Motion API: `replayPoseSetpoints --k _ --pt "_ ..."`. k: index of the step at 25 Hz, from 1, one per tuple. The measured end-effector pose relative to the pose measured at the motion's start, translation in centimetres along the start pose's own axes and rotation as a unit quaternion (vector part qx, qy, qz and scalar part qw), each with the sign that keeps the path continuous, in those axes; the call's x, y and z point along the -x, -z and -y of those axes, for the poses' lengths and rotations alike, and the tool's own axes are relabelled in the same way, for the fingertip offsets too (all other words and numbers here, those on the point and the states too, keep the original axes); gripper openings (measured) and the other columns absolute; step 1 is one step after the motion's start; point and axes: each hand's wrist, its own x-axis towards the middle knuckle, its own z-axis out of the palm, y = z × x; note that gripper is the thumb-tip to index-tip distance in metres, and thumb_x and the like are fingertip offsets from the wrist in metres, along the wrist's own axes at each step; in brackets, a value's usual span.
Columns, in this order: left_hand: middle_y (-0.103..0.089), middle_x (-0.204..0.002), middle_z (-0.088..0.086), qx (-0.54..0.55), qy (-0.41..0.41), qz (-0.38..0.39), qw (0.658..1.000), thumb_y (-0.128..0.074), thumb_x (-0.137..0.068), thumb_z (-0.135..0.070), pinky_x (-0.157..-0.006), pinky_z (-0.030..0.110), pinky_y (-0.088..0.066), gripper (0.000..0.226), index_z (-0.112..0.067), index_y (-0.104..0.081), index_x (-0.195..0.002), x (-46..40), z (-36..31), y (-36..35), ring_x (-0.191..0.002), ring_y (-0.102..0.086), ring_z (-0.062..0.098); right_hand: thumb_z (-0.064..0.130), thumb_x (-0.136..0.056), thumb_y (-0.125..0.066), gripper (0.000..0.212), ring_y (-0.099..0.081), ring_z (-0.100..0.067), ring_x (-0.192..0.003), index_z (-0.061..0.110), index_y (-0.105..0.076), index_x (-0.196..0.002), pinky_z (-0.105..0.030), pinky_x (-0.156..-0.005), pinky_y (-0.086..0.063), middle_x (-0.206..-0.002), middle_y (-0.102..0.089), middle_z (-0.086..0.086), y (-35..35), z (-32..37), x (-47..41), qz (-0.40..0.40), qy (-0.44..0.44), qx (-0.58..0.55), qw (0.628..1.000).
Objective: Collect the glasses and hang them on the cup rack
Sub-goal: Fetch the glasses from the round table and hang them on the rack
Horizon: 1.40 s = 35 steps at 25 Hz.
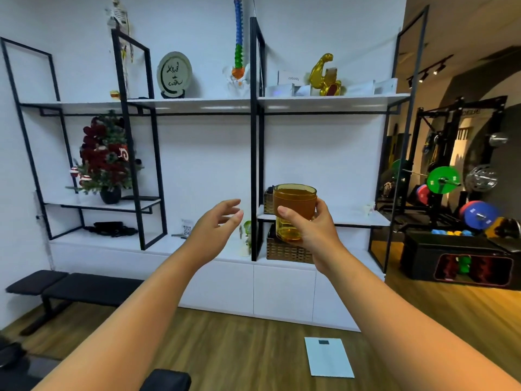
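Right fingers: the right hand [313, 227] was wrapped around the amber glass [293, 211], thumb across the near face and the other fingers curled behind the far side, so the hand was clamped on it.
Left fingers: the left hand [217, 225] was spread and loosely curved, holding nothing, just beside the glass on the thumb side without touching it.
Glass: 1 amber tumbler, upright, mouth up, held in the air in front of the shelf unit [332, 100]; the lower body sat inside the grip and the rim stood clear above the fingertips.
Behind the fingers: a woven basket [284, 251] sat on the lower shelf, directly beyond the right knuckles.
Cup rack: I could not make one out anywhere in this view (it may have been out of frame).
Step in hand, as I judged it: carrying 1 collected glass toward the rack.
Doing it well: keep the thumb pressed low on the wall, bring the free left fingers under the base for support, then tip the glass mouth-down only once a peg is near, since smooth glass could slip in a 1-handed turn.
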Motion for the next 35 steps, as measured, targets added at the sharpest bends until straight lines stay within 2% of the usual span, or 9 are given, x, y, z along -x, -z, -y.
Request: replayPoseSetpoints --k 4,11,18,22,24,27,31,35 --pt "-0.063 -0.135 -0.014 -0.019 0.002 -0.012 1.0 -0.058 -0.104 -0.039 -0.104 0.032 -0.049 0.042 -0.033 -0.054 -0.146 -4.8 2.9 -0.9 -0.123 -0.061 0.006 0.035 -0.072 -0.096 0.073 -0.071 -0.018 -0.113 0.028 -0.056 -0.134 -0.049 -0.092 -0.063 -0.123 -0.071 0.002 0.7 -2.8 -4.8 0.002 -0.006 -0.007 1.0" --pt "-0.064 -0.134 -0.017 -0.016 0.002 0.005 1.0 -0.06 -0.103 -0.037 -0.111 0.038 -0.047 0.038 -0.038 -0.056 -0.141 -15.0 9.5 -2.4 -0.121 -0.06 -0.002 0.034 -0.075 -0.094 0.068 -0.072 -0.014 -0.109 0.031 -0.056 -0.132 -0.046 -0.091 -0.064 -0.119 -0.071 0.006 -1.1 -6.9 -14.4 -0.005 -0.003 0.011 1.0" --pt "-0.064 -0.132 -0.016 0.009 -0.014 0.027 0.999 -0.058 -0.105 -0.034 -0.109 0.035 -0.047 0.036 -0.034 -0.057 -0.142 -27.4 16.6 -5.2 -0.12 -0.058 -0.003 0.052 -0.06 -0.097 0.083 -0.072 -0.014 -0.111 0.038 -0.057 -0.131 -0.048 -0.092 -0.063 -0.119 -0.073 0.009 -4.9 -13.2 -25.6 -0.018 -0.016 0.03 0.999" --pt "-0.065 -0.132 -0.013 0.005 0.005 0.028 1.0 -0.051 -0.109 -0.019 -0.09 0.011 -0.044 0.033 -0.036 -0.058 -0.137 -32.7 20.6 -5.5 -0.116 -0.056 -0.008 0.053 -0.057 -0.098 0.089 -0.072 -0.017 -0.112 0.038 -0.055 -0.134 -0.048 -0.091 -0.064 -0.122 -0.072 0.008 -5.7 -16.1 -31.3 -0.018 -0.027 0.03 0.999" --pt "-0.065 -0.131 -0.014 0.003 0.012 0.023 1.0 -0.05 -0.109 -0.016 -0.085 0.007 -0.042 0.035 -0.037 -0.058 -0.136 -35.1 22.3 -5.9 -0.115 -0.056 -0.008 0.05 -0.061 -0.098 0.086 -0.071 -0.016 -0.113 0.038 -0.055 -0.134 -0.048 -0.092 -0.063 -0.123 -0.071 0.008 -5.8 -17.4 -33.9 -0.012 -0.028 0.029 0.999" --pt "-0.064 -0.131 -0.016 -0.003 0.019 0.022 1.0 -0.05 -0.109 -0.016 -0.084 0.007 -0.043 0.036 -0.039 -0.058 -0.135 -38.6 24.8 -7.1 -0.117 -0.056 -0.007 0.043 -0.068 -0.097 0.079 -0.071 -0.015 -0.113 0.036 -0.054 -0.135 -0.048 -0.094 -0.063 -0.124 -0.07 0.007 -5.9 -19.8 -38.2 0.003 -0.034 0.02 0.999" --pt "-0.064 -0.13 -0.017 -0.02 0.028 -0.012 0.999 -0.05 -0.109 -0.017 -0.088 0.012 -0.044 0.036 -0.038 -0.057 -0.137 -43.2 27.4 -8.8 -0.116 -0.055 -0.009 0.05 -0.063 -0.097 0.085 -0.068 -0.016 -0.116 0.038 -0.054 -0.135 -0.048 -0.095 -0.062 -0.126 -0.068 0.008 -5.7 -23.0 -44.7 0.031 -0.035 0.023 0.999" --pt "-0.064 -0.133 -0.011 -0.041 0.054 -0.046 0.997 -0.049 -0.109 -0.017 -0.091 0.016 -0.046 0.037 -0.033 -0.057 -0.142 -47.6 29.2 -10.9 -0.117 -0.058 -0.002 0.043 -0.071 -0.095 0.079 -0.067 -0.012 -0.114 0.035 -0.051 -0.136 -0.044 -0.097 -0.061 -0.124 -0.066 0.011 -4.7 -25.2 -51.2 0.075 -0.036 0.016 0.996"
